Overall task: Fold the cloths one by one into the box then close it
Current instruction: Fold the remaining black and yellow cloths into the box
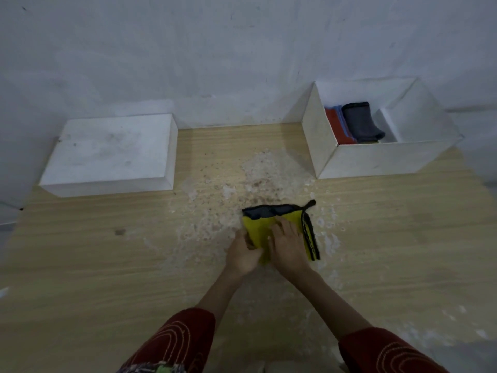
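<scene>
Hands both touch the yellow cloth point(259, 230) on the bench point(107, 265). The left hand point(243, 251) pinches its left edge; the right hand point(289, 246) presses flat on top. The open box point(376, 157) sits back and right, nearer the right hand.

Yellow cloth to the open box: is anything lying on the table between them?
Head view: no object lies between the yellow cloth and the open box; only table speckled with pale flecks.

Dark red sleeves point(174, 343) carry curved rows of pale orange stitching point(179, 335); forearms point(215, 292) bare.
</scene>
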